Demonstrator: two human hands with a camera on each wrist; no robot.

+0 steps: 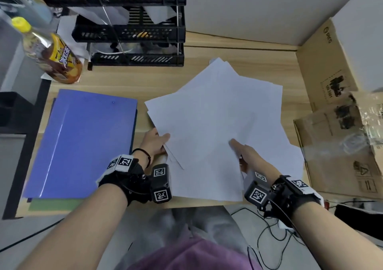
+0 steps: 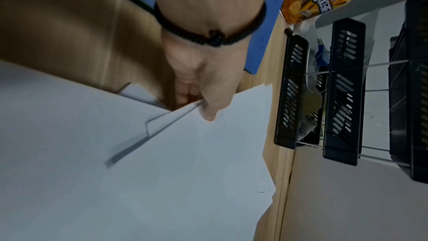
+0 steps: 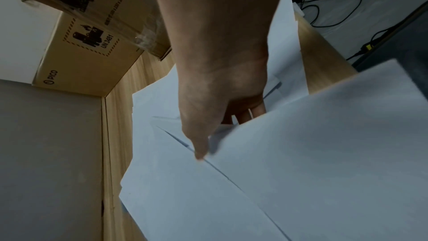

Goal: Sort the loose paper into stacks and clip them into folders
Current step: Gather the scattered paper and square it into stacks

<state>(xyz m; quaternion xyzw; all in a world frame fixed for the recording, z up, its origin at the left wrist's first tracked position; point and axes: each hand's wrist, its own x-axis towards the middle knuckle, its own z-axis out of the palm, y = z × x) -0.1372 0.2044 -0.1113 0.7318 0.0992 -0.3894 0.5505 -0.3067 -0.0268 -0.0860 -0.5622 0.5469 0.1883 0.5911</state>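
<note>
A fanned pile of loose white paper covers the middle of the wooden desk. My left hand pinches the pile's left edge, thumb on top and fingers underneath, as the left wrist view shows at the paper under my left hand. My right hand pinches the sheets near the front right, thumb on top and fingers tucked under the paper; the right hand hides the finger ends. A blue folder lies shut to the left, over a green one.
A black stacked letter tray stands at the back. A bottle with a yellow cap stands back left. Cardboard boxes line the right side. Cables hang below the desk's front edge.
</note>
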